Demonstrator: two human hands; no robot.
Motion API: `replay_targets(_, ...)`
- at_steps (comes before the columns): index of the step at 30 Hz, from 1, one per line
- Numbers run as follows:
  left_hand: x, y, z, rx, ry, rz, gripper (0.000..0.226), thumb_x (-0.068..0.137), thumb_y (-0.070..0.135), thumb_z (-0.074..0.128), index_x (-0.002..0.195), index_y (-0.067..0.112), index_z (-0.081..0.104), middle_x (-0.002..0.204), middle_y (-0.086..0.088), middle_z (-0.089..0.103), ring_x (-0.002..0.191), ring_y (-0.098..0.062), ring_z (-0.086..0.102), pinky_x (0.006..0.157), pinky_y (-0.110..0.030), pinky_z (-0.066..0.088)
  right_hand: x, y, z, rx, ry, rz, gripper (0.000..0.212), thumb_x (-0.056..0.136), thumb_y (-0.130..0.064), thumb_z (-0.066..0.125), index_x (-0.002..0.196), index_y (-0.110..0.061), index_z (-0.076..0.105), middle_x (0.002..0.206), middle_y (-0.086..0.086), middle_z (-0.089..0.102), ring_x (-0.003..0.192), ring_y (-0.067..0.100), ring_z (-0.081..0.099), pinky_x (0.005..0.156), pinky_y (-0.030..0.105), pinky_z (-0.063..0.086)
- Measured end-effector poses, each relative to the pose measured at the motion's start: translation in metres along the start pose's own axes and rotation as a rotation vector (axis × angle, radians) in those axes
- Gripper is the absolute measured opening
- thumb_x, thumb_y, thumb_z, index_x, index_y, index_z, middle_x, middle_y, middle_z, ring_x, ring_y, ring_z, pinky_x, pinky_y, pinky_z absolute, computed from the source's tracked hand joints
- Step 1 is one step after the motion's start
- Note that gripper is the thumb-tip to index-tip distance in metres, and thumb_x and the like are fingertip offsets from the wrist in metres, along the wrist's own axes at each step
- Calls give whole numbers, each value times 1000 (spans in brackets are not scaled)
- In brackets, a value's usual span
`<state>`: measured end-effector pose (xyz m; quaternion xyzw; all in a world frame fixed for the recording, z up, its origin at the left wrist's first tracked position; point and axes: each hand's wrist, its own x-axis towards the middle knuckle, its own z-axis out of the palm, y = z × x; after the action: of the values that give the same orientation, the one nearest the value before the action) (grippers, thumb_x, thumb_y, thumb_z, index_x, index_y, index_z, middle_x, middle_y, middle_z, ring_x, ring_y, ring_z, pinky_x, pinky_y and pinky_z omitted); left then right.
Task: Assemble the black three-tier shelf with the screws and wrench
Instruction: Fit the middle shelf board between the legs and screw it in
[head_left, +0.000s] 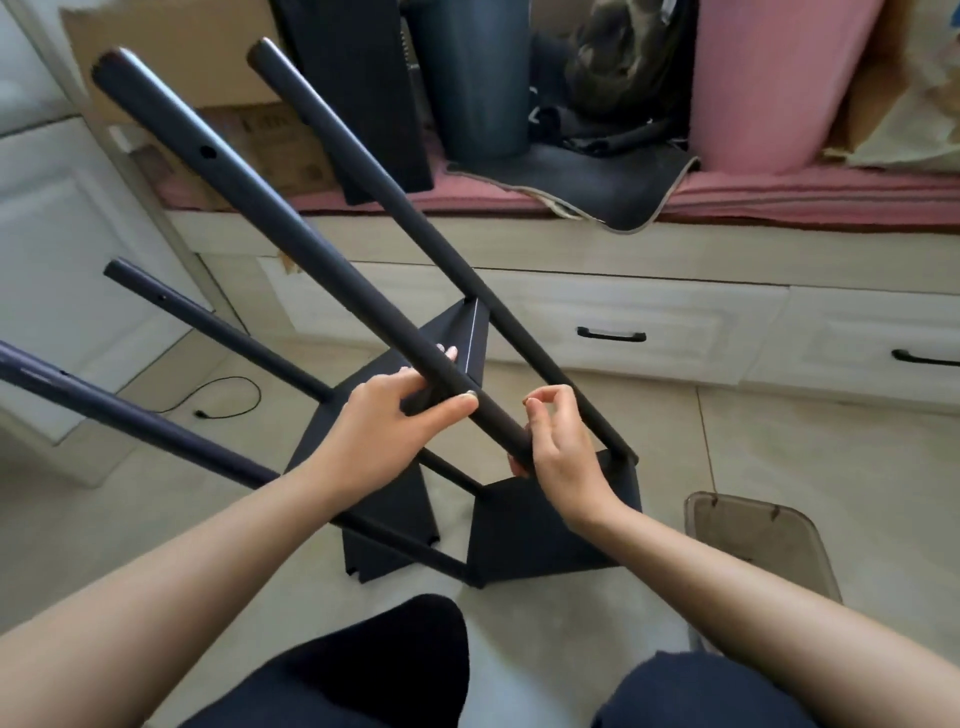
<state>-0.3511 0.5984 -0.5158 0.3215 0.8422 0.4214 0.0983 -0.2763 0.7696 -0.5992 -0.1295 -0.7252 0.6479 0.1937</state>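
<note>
Black round metal leg tube (291, 234), running toward 11 o'clock: left hand (400, 415) grips it; right hand (558, 452) pinches its lower end above black shelf panel (540, 525). Step: seating leg. Next, likely screw and wrench; neither visible.

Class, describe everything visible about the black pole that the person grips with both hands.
The black pole is a long round tube, seemingly matte painted metal, with a screw hole in its side near the far end. It slants from upper left down to the lower right, towards the black shelf panel. The left hand wraps its lower part; the right hand holds its bottom end.
</note>
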Motion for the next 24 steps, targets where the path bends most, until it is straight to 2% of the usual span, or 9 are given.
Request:
replay_targets(2, -2, -11, -7, -40, 17, -21, 65, 79, 59, 63, 134, 26, 63, 145, 20, 51, 133, 0, 49, 115, -35, 40, 4, -3, 10, 20, -6, 34, 7, 106, -26, 40, 101, -21, 43, 79, 10, 50, 59, 16, 62, 51, 24, 51)
replay_targets(4, -4, -19, -14, -71, 28, -19, 64, 83, 53, 64, 138, 21, 61, 149, 13, 50, 135, -6, 50, 114, -39, 42, 7, -5, 19, 18, -11, 43, 6, 106, -25, 40, 102, -21, 43, 78, 11, 51, 58, 15, 62, 51, 24, 52)
replay_targets(6, -4, -25, -20, -101, 33, -16, 57, 85, 53, 64, 135, 28, 61, 147, 19, 48, 135, -1, 48, 114, -37, 42, 10, -9, 28, 0, -19, 33, 6, 106, -24, 40, 102, -22, 43, 76, 10, 52, 56, 14, 62, 51, 26, 53)
replay_targets(8, -3, -33, -26, -122, 36, -42, 43, 84, 56, 62, 125, 46, 59, 148, 19, 50, 136, 0, 46, 113, -32, 40, 15, -14, 35, -16, -21, 16, 5, 106, -23, 40, 101, -22, 43, 73, 9, 52, 55, 17, 61, 50, 27, 53)
replay_targets(9, -3, -36, -30, -134, 41, -69, 34, 83, 59, 61, 116, 55, 56, 144, 19, 54, 132, 2, 49, 109, -29, 42, 18, -16, 38, -25, -20, 5, 5, 106, -22, 40, 101, -21, 42, 73, 10, 52, 55, 18, 61, 49, 26, 52)
replay_targets(12, -4, -46, -34, -184, 62, -114, 18, 78, 68, 58, 97, 67, 57, 104, 32, 63, 100, 14, 57, 89, -17, 44, 26, -19, 46, -64, -3, -13, 4, 106, -21, 41, 104, -19, 42, 74, 15, 53, 54, 20, 61, 48, 25, 51)
replay_targets(16, -5, -63, -32, -258, 114, -126, 13, 82, 65, 58, 94, 68, 61, 99, 36, 65, 106, 12, 59, 96, -21, 45, 31, -16, 52, -72, 0, -11, 5, 106, -22, 41, 106, -18, 44, 74, 18, 54, 53, 23, 63, 48, 26, 52)
replay_targets(20, -3, -66, -25, -311, 172, -103, 35, 85, 56, 59, 119, 54, 54, 98, 44, 63, 108, 20, 56, 94, -15, 40, 35, -15, 52, -85, -22, -14, 3, 105, -21, 41, 102, -22, 42, 73, 19, 56, 51, 20, 64, 47, 24, 50)
replay_targets(24, -4, -73, -18, -380, 194, -106, 48, 83, 53, 61, 130, 46, 54, 108, 42, 64, 114, 17, 55, 94, -10, 43, 37, -10, 48, -156, -32, -49, 6, 105, -25, 41, 100, -28, 41, 68, 20, 61, 47, 16, 62, 49, 24, 49)
